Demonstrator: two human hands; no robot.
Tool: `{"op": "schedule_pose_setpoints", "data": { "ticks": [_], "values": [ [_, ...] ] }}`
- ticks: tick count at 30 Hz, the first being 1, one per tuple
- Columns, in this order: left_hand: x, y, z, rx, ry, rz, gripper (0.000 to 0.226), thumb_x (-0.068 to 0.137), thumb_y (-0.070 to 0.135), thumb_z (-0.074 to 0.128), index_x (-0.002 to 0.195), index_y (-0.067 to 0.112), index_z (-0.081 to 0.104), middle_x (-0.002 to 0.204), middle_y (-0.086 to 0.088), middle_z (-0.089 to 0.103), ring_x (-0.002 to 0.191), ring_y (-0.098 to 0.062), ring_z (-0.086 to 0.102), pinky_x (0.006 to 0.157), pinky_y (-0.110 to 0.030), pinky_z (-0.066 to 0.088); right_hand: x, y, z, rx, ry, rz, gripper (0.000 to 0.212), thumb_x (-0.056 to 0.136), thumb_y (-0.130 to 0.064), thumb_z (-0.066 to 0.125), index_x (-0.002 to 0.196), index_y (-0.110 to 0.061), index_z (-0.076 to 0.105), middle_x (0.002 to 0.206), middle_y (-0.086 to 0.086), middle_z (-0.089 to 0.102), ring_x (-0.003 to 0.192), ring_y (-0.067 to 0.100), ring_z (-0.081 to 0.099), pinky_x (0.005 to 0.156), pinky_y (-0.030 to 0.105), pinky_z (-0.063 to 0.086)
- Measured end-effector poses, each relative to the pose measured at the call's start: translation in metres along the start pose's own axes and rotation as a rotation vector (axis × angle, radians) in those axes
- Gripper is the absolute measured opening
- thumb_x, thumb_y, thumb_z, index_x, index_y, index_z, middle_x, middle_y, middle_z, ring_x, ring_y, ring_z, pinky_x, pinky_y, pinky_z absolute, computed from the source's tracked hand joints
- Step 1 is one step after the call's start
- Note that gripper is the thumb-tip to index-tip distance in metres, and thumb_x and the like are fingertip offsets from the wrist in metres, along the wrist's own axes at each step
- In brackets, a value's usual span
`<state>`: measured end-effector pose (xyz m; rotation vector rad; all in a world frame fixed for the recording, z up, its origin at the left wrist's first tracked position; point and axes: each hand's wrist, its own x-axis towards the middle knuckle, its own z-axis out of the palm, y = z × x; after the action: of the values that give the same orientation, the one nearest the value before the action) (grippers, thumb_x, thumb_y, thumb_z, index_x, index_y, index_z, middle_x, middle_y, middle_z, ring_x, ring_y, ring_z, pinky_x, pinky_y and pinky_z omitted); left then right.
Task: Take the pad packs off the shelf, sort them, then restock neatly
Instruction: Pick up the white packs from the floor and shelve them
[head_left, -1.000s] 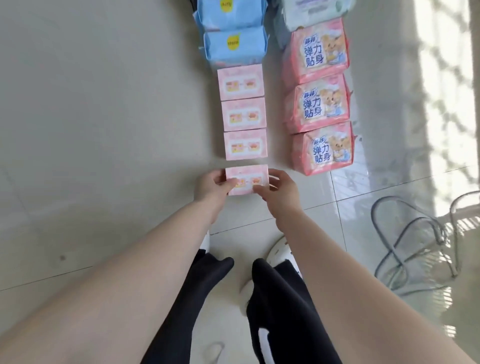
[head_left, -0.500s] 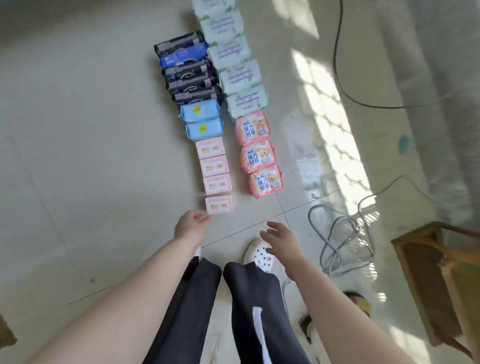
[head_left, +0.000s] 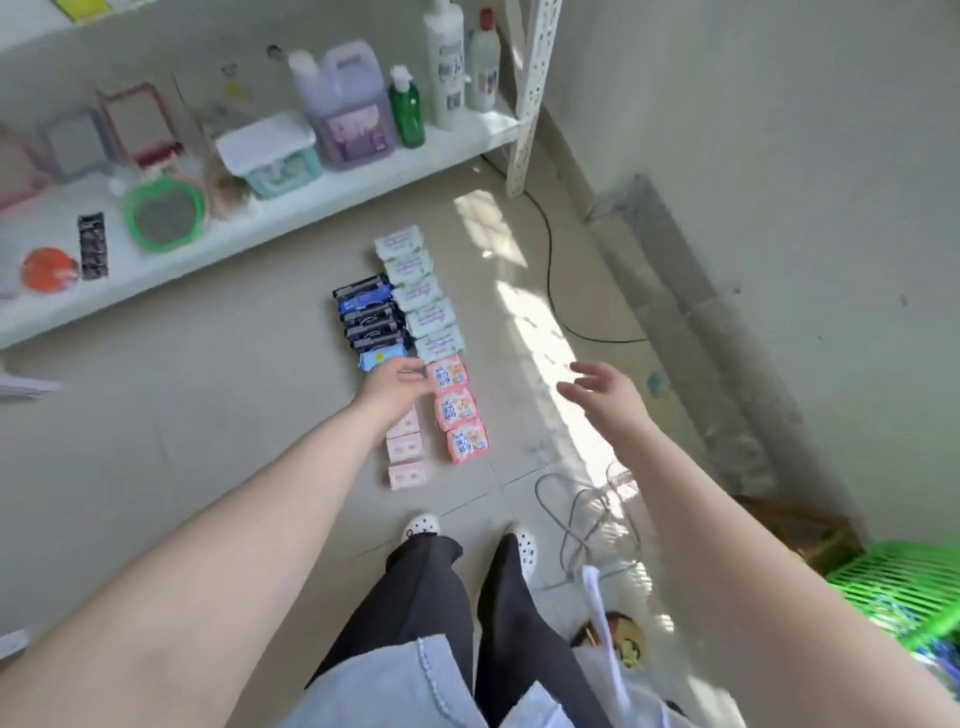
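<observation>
- Tiled floor (head_left: 182, 467) fills the middle of the frame; a white shelf (head_left: 291, 208) with bottles and tubs runs across the upper left, a wall on the right.
- Versus 0.5 s ago: the view has pulled back and up. The shelf is now in frame, the packs look smaller and sit mid-frame, and both white shoes show at bottom centre.
- One second ago both hands pinched the nearest small pink pack; that pack (head_left: 406, 476) now lies alone on the floor at the near end of its row.
- Pad packs lie on the floor in two touching columns running away from the feet:
  - right column: three pink bear-print packs (head_left: 457, 410), then pale green packs (head_left: 421, 291) beyond them
  - left column: small pink packs (head_left: 404, 446), a blue pack (head_left: 378, 358) partly covered by the hand, then black packs (head_left: 366, 317)
- Left hand (head_left: 392, 379) is raised, arm stretched forward over the left column, fingers loosely extended and pointing right toward the top bear-print pack. Holds nothing.
- Right hand (head_left: 602, 387) is raised to the right of the packs, well apart from them, palm turned left, fingers spread wide. Holds nothing.
- Grey cable loops (head_left: 582, 514) lie on the floor right of the feet; a green plastic basket (head_left: 904, 587) sits at the lower right edge.
- Motion blur softens the shelf items.
</observation>
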<state>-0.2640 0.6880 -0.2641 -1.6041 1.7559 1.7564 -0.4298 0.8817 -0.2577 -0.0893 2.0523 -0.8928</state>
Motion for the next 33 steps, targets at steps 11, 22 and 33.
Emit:
{"op": "schedule_pose_setpoints", "data": {
  "ticks": [11,22,33],
  "values": [
    [0.039,0.053,-0.050,-0.126,0.152,-0.028,0.052,0.086,0.018,0.069,0.134,0.007,0.051,0.130,-0.010,0.058,0.117,-0.024,0.054,0.087,-0.026,0.040,0.056,-0.089,-0.006,-0.044,-0.105,-0.050,0.050,0.083,-0.032,0.073,0.129,-0.022,0.056,0.123,0.009,0.060,0.098,0.020,0.058,0.091,0.037,0.048],
    [0.233,-0.019,0.006,-0.260,0.149,-0.292,0.063,0.086,0.030,0.069,0.141,0.012,0.043,0.140,-0.007,0.049,0.117,-0.022,0.051,0.097,-0.032,0.039,0.256,-0.065,0.074,-0.110,-0.339,0.101,0.054,0.083,-0.034,0.072,0.132,-0.021,0.054,0.125,0.007,0.060,0.111,0.023,0.057,0.102,0.038,0.044],
    [0.501,-0.183,0.100,-0.117,0.314,-0.282,0.074,0.075,0.042,0.074,0.133,0.009,0.042,0.132,-0.009,0.047,0.120,-0.023,0.049,0.098,-0.034,0.043,0.523,0.061,0.237,-0.200,-0.376,0.142,0.076,0.083,-0.039,0.072,0.147,-0.021,0.033,0.139,0.006,0.049,0.117,0.022,0.049,0.090,0.030,0.033]
  ]
}}
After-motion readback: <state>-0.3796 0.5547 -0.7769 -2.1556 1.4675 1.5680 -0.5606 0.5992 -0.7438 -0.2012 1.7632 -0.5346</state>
